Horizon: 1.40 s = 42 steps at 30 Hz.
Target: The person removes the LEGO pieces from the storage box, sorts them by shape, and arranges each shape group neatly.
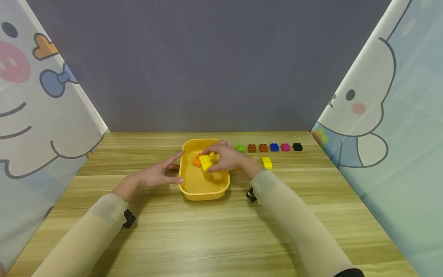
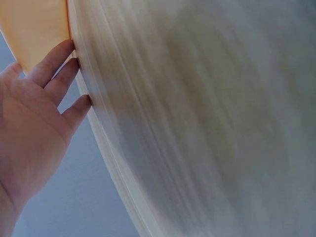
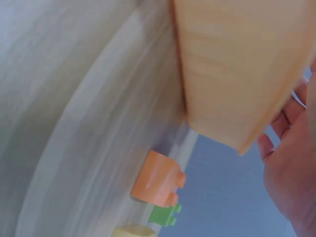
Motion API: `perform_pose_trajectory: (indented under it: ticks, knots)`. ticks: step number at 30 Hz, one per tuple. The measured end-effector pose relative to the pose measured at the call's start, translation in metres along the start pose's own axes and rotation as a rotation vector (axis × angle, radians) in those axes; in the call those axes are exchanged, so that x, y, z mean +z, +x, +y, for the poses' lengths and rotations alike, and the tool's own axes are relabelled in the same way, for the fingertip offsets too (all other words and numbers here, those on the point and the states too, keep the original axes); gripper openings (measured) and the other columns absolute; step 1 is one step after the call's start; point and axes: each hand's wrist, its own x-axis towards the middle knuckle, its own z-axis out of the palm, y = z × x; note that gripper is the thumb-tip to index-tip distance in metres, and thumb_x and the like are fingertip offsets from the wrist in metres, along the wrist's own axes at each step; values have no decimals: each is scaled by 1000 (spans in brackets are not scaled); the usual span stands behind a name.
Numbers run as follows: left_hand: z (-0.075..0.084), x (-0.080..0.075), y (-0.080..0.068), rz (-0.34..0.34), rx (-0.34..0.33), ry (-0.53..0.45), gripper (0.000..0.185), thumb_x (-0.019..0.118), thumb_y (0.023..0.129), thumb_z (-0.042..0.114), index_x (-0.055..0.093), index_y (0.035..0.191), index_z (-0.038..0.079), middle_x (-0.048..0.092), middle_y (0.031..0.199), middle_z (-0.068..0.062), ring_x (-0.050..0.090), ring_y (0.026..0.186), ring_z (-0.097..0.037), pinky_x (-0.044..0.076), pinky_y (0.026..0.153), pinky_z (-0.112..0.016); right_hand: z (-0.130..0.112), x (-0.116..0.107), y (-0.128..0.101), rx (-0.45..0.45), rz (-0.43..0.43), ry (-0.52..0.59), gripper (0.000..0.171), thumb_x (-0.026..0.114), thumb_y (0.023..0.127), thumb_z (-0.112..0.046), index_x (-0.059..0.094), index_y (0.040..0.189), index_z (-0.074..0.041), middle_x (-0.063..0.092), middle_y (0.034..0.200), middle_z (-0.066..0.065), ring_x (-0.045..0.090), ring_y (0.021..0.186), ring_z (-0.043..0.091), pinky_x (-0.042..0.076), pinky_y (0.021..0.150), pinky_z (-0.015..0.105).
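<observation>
A yellow plastic bin (image 1: 204,197) stands on the wooden table. My right hand (image 1: 226,157) reaches over its right rim, pinching a yellow toy block (image 1: 205,163) between thumb and fingers inside the bin. Close beside that block are an orange block (image 1: 197,160) and another yellow block (image 1: 212,156), partly covered. My left hand (image 1: 157,175) is at the bin's left side with fingers and thumb extended, fingertips right at the wall. The left wrist view shows these fingers (image 2: 58,59) spread and straight along the bin.
Right of the bin, a back row holds a green block (image 1: 240,147), brown blocks (image 1: 252,148), a blue block (image 1: 274,147), a pink block (image 1: 285,147) and a black block (image 1: 297,147). A yellow block (image 1: 267,162) lies in front. An orange block (image 3: 157,178) sits near the bin.
</observation>
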Motion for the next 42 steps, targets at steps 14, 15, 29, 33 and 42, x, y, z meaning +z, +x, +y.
perform_pose_trajectory:
  ticks: [14, 15, 29, 33, 42]
  knots:
    - [1, 1, 0, 7, 2, -2, 110, 77, 98, 61, 1, 177, 44, 46, 171, -24, 36, 160, -55, 30, 122, -82, 30, -31, -72, -22, 178, 102, 67, 91, 93, -38, 67, 153, -20, 64, 155, 5, 57, 137, 36, 49, 115, 65]
    - [1, 0, 0, 6, 0, -1, 110, 77, 99, 61, 1, 177, 45, 46, 171, -24, 36, 160, -55, 30, 122, -82, 35, -33, -79, -5, 188, 113, 68, 91, 92, -38, 66, 153, -20, 64, 155, 6, 58, 135, 37, 50, 114, 65]
    - [1, 1, -1, 7, 9, 7, 110, 77, 99, 59, 2, 178, 39, 48, 170, -23, 38, 160, -53, 31, 122, -82, 101, -56, -161, 223, 205, 119, 70, 89, 95, -22, 60, 157, -7, 76, 115, 10, 70, 100, 21, 60, 87, 34]
    - [0, 1, -1, 6, 7, 14, 110, 76, 100, 60, 1, 177, 41, 48, 170, -22, 38, 160, -54, 31, 122, -82, 118, -60, -177, 269, 204, 141, 70, 88, 96, -23, 59, 157, -6, 76, 114, 13, 71, 99, 20, 60, 82, 28]
    - [-1, 1, -1, 5, 15, -3, 110, 77, 100, 58, -1, 177, 44, 46, 171, -23, 36, 161, -54, 30, 122, -83, 153, -62, -199, 351, 221, 112, 69, 87, 98, -23, 58, 156, -2, 71, 130, 24, 71, 106, 27, 59, 85, 29]
